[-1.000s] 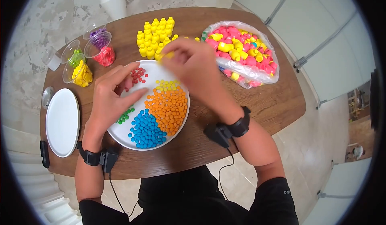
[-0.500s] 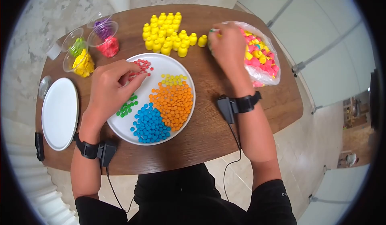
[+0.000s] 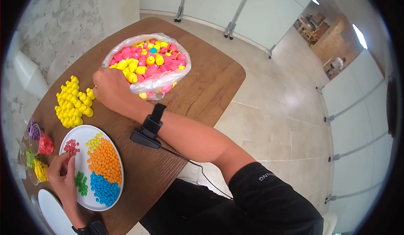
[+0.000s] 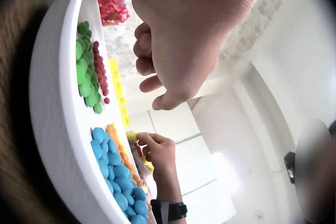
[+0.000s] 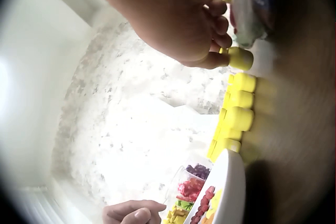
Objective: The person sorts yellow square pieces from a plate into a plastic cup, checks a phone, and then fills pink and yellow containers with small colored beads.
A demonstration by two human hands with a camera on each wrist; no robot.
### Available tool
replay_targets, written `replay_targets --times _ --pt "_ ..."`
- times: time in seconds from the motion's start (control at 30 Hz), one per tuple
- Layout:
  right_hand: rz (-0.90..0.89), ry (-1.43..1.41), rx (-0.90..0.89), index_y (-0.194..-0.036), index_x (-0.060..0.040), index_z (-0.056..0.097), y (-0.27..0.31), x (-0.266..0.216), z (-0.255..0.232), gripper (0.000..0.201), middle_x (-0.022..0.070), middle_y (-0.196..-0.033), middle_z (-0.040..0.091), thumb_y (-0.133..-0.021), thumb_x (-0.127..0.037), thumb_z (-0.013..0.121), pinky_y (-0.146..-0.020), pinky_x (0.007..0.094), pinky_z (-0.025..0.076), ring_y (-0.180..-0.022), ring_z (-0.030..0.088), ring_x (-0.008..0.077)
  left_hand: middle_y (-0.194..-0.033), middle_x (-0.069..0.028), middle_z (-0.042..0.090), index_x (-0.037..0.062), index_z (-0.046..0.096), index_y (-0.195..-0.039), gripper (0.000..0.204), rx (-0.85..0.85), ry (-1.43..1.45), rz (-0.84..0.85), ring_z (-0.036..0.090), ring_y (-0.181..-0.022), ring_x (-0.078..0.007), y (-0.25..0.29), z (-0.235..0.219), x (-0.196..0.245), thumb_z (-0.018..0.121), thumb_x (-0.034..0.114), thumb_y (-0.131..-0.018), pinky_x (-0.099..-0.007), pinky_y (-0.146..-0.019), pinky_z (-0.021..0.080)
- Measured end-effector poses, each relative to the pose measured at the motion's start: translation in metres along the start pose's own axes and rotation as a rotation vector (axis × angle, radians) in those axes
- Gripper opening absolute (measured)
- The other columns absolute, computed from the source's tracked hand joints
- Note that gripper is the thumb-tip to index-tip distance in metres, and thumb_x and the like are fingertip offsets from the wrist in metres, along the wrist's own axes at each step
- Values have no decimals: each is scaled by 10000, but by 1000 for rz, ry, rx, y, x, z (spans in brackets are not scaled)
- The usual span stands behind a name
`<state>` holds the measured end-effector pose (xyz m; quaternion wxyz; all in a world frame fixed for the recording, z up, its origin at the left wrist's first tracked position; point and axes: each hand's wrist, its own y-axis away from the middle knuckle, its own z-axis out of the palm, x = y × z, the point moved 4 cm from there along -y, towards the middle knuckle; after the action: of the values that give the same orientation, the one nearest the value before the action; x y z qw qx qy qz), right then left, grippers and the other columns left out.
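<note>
My right hand (image 3: 111, 88) is between the bag and the cluster of small yellow bottles (image 3: 69, 102). In the right wrist view, its fingertips pinch a yellow bottle (image 5: 240, 58) at the end of the row. My left hand (image 3: 63, 178) hovers over the left rim of the white plate (image 3: 86, 129), fingers loosely bent and holding nothing visible. Sorted on the plate are round candies: red candies (image 3: 72, 146), yellow candies (image 3: 93, 142), orange candies (image 3: 104, 161), green candies (image 3: 81, 183) and blue candies (image 3: 105, 191).
A clear plastic bag (image 3: 185, 54) full of pink and yellow bottles stands beyond my right hand. At the left are clear cups with red pieces (image 3: 46, 144), yellow pieces (image 3: 41, 170), green and purple ones. An oval white plate (image 3: 52, 209) lies near the left edge.
My right hand has gone from over the plate, across the yellow bottles, to the bag's near side. The head view has swung right. My left hand stays by the red candies.
</note>
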<state>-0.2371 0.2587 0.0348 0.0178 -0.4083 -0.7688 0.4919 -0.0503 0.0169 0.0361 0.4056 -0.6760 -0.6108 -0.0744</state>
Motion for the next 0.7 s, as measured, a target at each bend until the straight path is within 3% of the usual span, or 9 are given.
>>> replay_targets --times 0.07,0.2,0.27,0.33,0.4,0.43,0.47,0.53,0.7 --pt "115 -83 -139 -713 31 706 -3 -3 -2 138 250 -776 702 -728 -98 754 -722 502 579 -771 713 436 -750 -12 561 -29 730 -1016 149 -18 -21 1 433 -636 -86 0 -3 -1 769 -19 -873 -275 -565 317" --pt "104 -255 -163 -744 38 731 6 -36 -7 152 253 -794 710 -715 -108 761 -720 473 581 -761 713 426 -755 13 546 -10 739 -1188 353 -61 17 -100 437 -657 -63 1 3 0 778 -44 -839 -245 -584 349" --pt "3 -570 -282 -791 42 753 14 -64 -10 180 245 -799 718 -709 -118 758 -701 441 578 -745 719 396 -755 24 537 -1 733 -1252 430 -67 52 -202 440 -660 -56 4 16 -5 779 -52 -828 -234 -591 360" --pt "-40 -723 -423 -812 39 745 20 -85 -15 215 222 -785 716 -735 -162 753 -687 414 569 -721 723 349 -749 46 533 37 719 -1323 526 -1 324 -66 444 -660 -49 3 23 1 780 -51 -809 -242 -591 395" --pt "-62 -760 -573 -864 34 729 22 -98 -23 230 200 -822 713 -769 -174 747 -674 390 568 -730 722 327 -715 5 581 60 739 -1295 521 -133 67 -140 483 -626 -74 -2 8 29 815 -18 -785 -287 -566 422" --pt "24 -852 -556 -832 26 748 26 -102 -20 245 236 -775 689 -727 -194 724 -645 423 544 -696 690 371 -703 -29 589 67 753 -1266 498 -123 11 -63 500 -609 -99 -3 5 30 837 24 -777 -305 -560 431" --pt "11 -830 -493 -887 15 764 28 -105 -20 218 202 -767 701 -753 -154 737 -624 380 538 -687 702 307 -691 -63 597 73 766 -1238 477 -117 -41 15 518 -592 -125 -1 6 27 859 66 -770 -323 -554 441" --pt "120 -843 -580 -936 25 769 28 -104 -20 203 140 -741 701 -785 -111 766 -618 332 533 -667 684 212 -653 -98 577 62 784 -1174 416 -90 11 -4 541 -559 -173 -1 7 29 875 148 -777 -328 -547 440" --pt "129 -730 -712 -984 25 766 29 -110 -22 135 -1 -778 698 -888 -56 813 -643 191 491 -704 614 34 -609 -76 582 45 784 -1141 367 -123 2 -33 543 -528 -175 0 10 28 858 171 -805 -334 -542 433"
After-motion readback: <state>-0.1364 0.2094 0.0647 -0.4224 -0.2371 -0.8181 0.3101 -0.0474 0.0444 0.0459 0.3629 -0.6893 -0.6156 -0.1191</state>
